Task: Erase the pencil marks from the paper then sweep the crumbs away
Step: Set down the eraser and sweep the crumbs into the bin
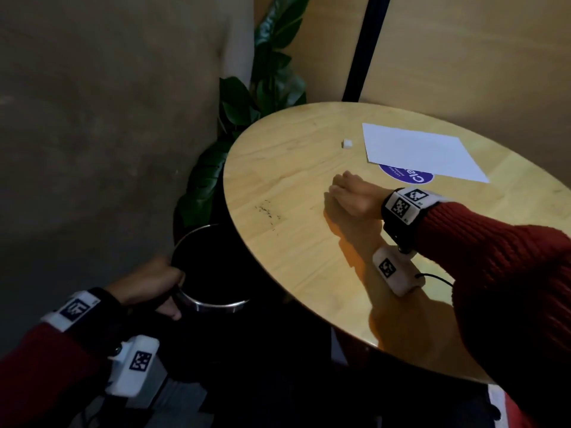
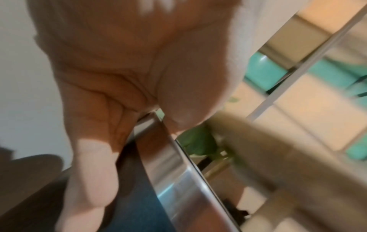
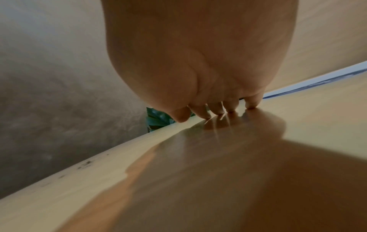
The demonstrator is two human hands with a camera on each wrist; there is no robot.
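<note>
Wooden round table (image 1: 309,273), dark crumbs (image 1: 267,213), grey wall (image 1: 92,118), leafy plant (image 1: 247,100)

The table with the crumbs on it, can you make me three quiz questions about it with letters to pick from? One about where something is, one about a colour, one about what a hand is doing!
1. Where do the crumbs lie?
A. on the paper
B. on the table near its edge, above the bin
C. in the plant

2. What colour is the eraser?
A. white
B. red
C. black

3. What is the left hand doing?
A. lying flat on the table
B. holding the eraser
C. gripping the bin's rim

Answers:
1 B: dark specks sit on the table between the right hand and the bin.
2 A: a small white block beside the paper.
3 C: fingers and thumb pinch the metal rim.
</note>
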